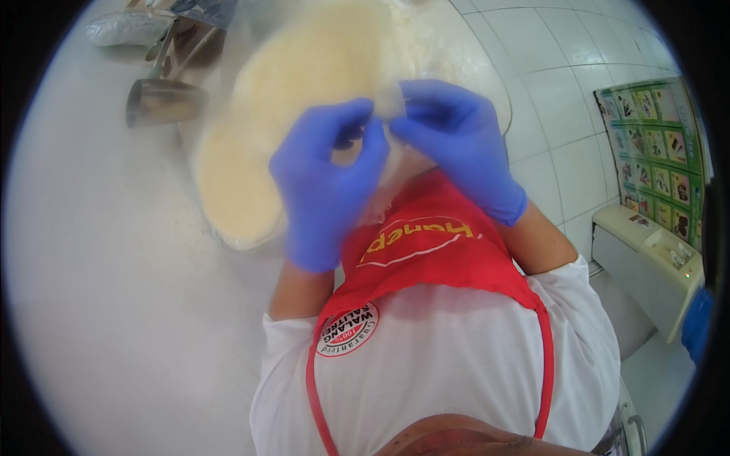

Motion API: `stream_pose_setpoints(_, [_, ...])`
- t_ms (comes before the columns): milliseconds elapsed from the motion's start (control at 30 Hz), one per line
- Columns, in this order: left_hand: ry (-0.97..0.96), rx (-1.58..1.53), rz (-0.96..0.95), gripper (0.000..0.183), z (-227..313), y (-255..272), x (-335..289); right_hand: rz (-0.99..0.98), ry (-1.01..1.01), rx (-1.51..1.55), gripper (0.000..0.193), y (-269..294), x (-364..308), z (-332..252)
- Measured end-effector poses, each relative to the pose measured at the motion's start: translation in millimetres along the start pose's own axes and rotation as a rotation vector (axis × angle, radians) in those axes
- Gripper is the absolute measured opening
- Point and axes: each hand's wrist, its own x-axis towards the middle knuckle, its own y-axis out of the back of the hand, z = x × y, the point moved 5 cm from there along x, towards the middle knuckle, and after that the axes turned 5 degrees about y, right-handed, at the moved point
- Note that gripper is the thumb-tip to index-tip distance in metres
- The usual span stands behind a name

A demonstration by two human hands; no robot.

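Observation:
Both of my hands wear blue gloves and are raised close together before my chest. My left hand (327, 178) is closed, thumb and forefinger bent toward each other in a pinch. My right hand (460, 144) has its fingers and thumb curled toward the left one. Thin clear plastic film (389, 99) shows between the fingertips, blurred and hard to make out. Beneath the hands lie pale yellow, flat rounded pieces (239, 186), seemingly covered by clear plastic; what they are I cannot tell.
A metal cup (163, 102) lies at the far left, beside a clear plastic bag (128, 29). The white table surface (114, 304) spreads to the left. At the right stand a cream-coloured appliance (646, 262) and a green picture board (654, 152) near the tiles.

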Motion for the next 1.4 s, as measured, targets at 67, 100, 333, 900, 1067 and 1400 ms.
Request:
stream_pose_setpoints(67, [-0.02,0.009,0.0,0.016,1,-1,1,0.01,0.039,-0.057,0.039,0,1,-2])
stream_pose_setpoints(100, [-0.021,0.021,-0.005,0.016,1,-2,2,0.014,0.061,-0.106,0.038,0,2,-4])
stream_pose_setpoints(333, [0.05,-0.051,-0.048,0.019,-6,-5,1,0.003,0.046,0.022,0.042,-1,6,-5])
stream_pose_setpoints(900, [0.105,0.058,-0.067,0.012,-9,-1,10,0.063,0.048,-0.246,0.044,5,2,0])
stream_pose_setpoints(1067, [0.139,-0.1,-0.092,0.021,-5,-5,15,0.036,0.076,-0.154,0.047,5,6,1])
stream_pose_setpoints(1400, [0.281,-0.164,-0.136,0.015,-19,-9,16,0.051,0.119,-0.272,0.046,3,3,1])
